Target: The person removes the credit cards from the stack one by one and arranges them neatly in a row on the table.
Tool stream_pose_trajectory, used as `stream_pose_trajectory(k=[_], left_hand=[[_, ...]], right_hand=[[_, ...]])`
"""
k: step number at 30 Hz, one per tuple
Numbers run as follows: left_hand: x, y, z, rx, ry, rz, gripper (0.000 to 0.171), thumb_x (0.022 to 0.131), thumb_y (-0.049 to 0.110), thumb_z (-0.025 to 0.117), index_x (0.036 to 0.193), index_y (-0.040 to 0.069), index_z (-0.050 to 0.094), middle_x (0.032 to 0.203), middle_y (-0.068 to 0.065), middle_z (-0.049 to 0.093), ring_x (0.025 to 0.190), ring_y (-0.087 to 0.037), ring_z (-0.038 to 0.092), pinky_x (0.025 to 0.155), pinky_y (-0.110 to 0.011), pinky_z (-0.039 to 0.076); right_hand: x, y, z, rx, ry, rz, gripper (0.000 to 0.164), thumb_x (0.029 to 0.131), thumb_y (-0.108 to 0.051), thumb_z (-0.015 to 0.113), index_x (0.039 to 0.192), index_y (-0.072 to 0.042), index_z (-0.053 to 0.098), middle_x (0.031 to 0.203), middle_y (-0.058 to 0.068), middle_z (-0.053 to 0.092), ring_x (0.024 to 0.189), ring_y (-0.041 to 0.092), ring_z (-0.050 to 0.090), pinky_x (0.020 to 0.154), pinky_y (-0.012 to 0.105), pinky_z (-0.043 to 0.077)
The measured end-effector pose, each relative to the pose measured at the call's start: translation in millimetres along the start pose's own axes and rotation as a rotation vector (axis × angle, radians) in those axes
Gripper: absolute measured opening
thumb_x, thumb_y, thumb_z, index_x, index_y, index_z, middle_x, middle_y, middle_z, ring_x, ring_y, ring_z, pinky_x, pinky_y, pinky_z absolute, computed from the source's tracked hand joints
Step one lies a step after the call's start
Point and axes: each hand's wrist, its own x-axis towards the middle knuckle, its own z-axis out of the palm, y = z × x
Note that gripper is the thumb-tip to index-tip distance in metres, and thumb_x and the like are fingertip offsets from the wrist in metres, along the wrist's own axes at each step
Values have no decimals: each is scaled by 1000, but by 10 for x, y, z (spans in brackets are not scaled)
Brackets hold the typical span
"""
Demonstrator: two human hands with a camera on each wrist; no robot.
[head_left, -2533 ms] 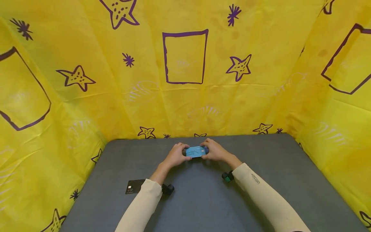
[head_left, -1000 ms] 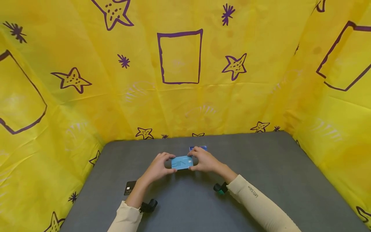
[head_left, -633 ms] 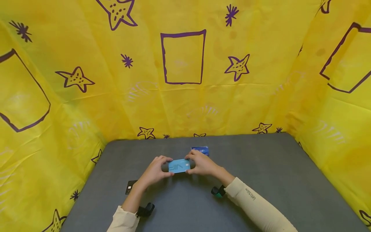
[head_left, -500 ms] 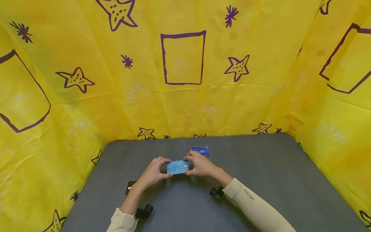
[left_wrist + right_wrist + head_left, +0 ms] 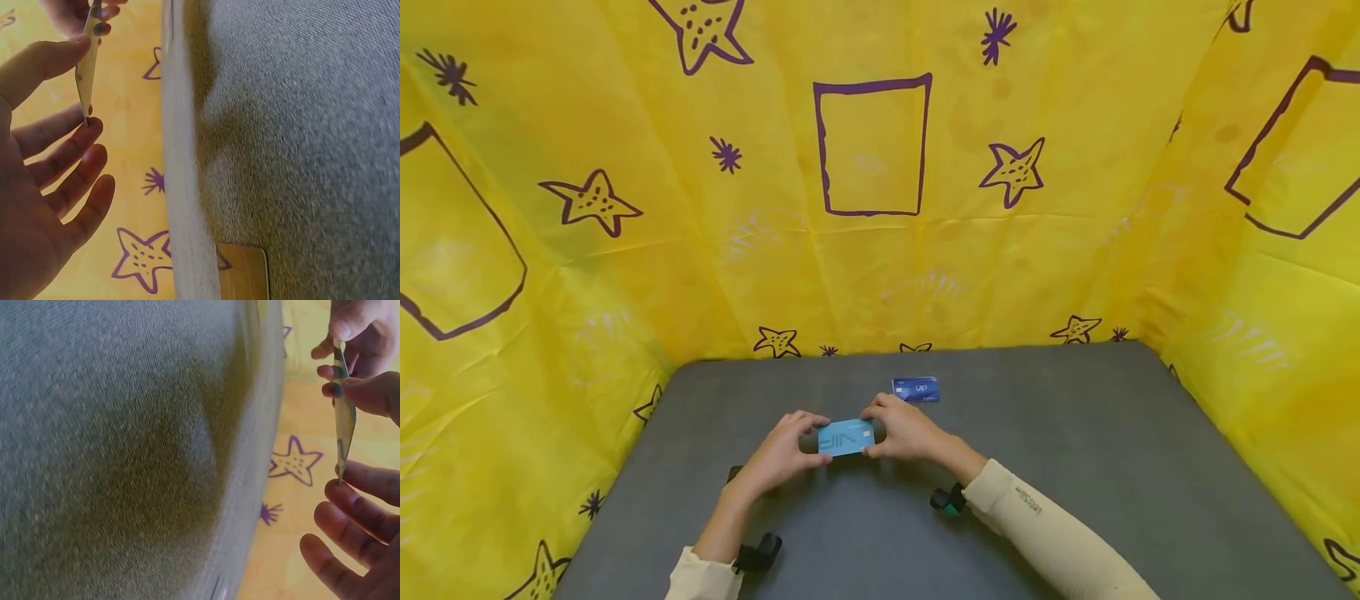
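Both hands hold a light blue card (image 5: 846,437) with large lettering and a chip, raised over the grey table. My left hand (image 5: 782,452) pinches its left end between thumb and fingertips. The right end is pinched by my right hand (image 5: 910,429) in the same way. Seen nearly edge-on, the card (image 5: 87,75) sits between thumb and forefinger in the left wrist view, the other fingers spread below. In the right wrist view, the card (image 5: 345,422) likewise shows as a thin strip. A dark blue VIP card (image 5: 917,389) lies just behind my right hand.
A black card (image 5: 734,473) lies on the table (image 5: 1037,433), mostly covered by my left forearm. Yellow cloth (image 5: 872,275) with purple drawings hangs behind the table and along both sides. Each wrist carries a small black camera (image 5: 760,553).
Both hands have drawn the light blue card nearer and to the left. The dark blue card behind has come into full view, while my left forearm covers more of the black card.
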Motion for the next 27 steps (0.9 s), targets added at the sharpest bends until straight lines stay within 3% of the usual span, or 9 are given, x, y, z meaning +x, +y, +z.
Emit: stream_pose_trajectory(k=[18,27], left_hand=[[-88,-192,-20,32,-67,-31,53,76,20,83,124,9,62,113,-3,60,103,-23,56,84,-39,47],[-134,-265,-97,75,-103,-33,49,72,23,86,115,10,66,107,-1,62,102,-23,53,87,-42,45]], right_hand=[[152,-76,204,-63,-96,27,53,79,-44,78,121,-14,67,105,-3,56,87,7,46,71,18,41],[229,-172,317,-120,-123,14,52,78,-46,78,118,-15,68,102,-4,56,85,7,46,72,19,41]])
